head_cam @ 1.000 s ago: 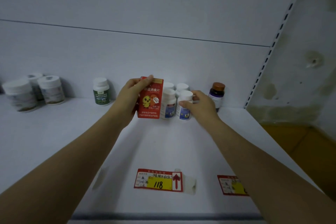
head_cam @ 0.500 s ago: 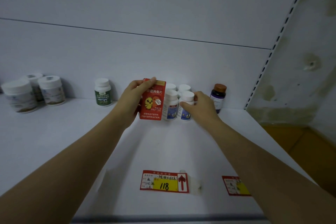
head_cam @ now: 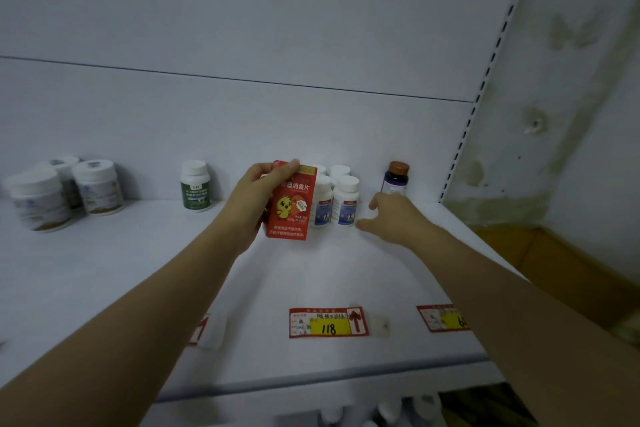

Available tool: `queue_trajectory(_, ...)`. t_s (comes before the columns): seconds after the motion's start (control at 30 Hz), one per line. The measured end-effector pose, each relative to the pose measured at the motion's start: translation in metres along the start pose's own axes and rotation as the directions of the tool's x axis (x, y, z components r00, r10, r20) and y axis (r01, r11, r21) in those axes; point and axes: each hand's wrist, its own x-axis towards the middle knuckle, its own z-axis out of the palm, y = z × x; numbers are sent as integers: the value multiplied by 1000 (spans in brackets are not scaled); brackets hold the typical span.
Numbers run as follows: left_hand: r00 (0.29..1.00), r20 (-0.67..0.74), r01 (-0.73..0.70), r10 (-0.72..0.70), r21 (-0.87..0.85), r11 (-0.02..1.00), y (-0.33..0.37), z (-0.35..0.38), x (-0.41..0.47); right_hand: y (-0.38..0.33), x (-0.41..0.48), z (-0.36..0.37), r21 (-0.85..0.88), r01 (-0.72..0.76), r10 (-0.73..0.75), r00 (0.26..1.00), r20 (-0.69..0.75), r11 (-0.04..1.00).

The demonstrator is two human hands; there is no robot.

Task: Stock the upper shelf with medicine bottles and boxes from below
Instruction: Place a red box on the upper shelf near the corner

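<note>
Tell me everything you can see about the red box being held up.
The red box is a flat carton, seemingly cardboard, with a yellow cartoon chick, white Chinese lettering and a gold strip along the top. It looks closed and stands roughly upright, tilted slightly. The left hand grips its left side, thumb at the top. It partly hides the white bottles behind it.

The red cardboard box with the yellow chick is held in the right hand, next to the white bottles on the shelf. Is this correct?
Not quite. The head view shows the red cardboard box with the yellow chick in the left hand, next to the white bottles; the right hand is open and empty.
</note>
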Motion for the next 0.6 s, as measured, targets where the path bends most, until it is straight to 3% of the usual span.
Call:
queue_trajectory(0.27,999,-10,-30,30,35,999,11,-14,-58,-20,-56,-17,-105,35,-29,998,56,994)
queue_trajectory(0.6,985,-142,-89,94,37,995,43,-43,-186,-60,-141,-32,-84,217,-213,975,60,972)
